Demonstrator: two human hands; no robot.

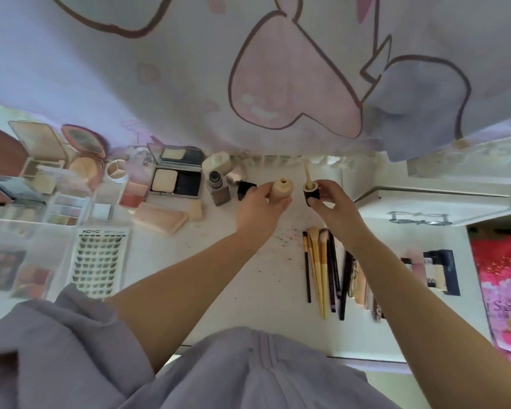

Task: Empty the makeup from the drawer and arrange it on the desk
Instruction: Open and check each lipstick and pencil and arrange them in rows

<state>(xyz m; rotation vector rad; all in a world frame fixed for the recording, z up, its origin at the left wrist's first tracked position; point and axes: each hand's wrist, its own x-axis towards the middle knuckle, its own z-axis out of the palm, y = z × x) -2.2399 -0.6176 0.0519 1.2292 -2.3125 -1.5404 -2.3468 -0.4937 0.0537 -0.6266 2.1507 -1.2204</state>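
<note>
My left hand [258, 206] grips an uncapped beige foundation bottle [281, 190] above the white desk [266, 290]. Just to its right, my right hand [332, 206] holds the bottle's black cap [311, 193], whose pale dropper stem [307, 172] points away from me. Cap and bottle are a small gap apart. Makeup lies in rows on the desk's left half: open compacts [174, 178], palettes [62, 208], a lash tray [96, 261] and a dark bottle [217, 187]. Brushes and pencils [322, 267] lie side by side under my right forearm.
A printed curtain [278, 84] hangs along the desk's far edge. A white box [425, 208] stands at the right, with a black-and-white item [437, 270] and a pink bag [502, 290] nearer the right edge. Dark specks dot the desk's middle.
</note>
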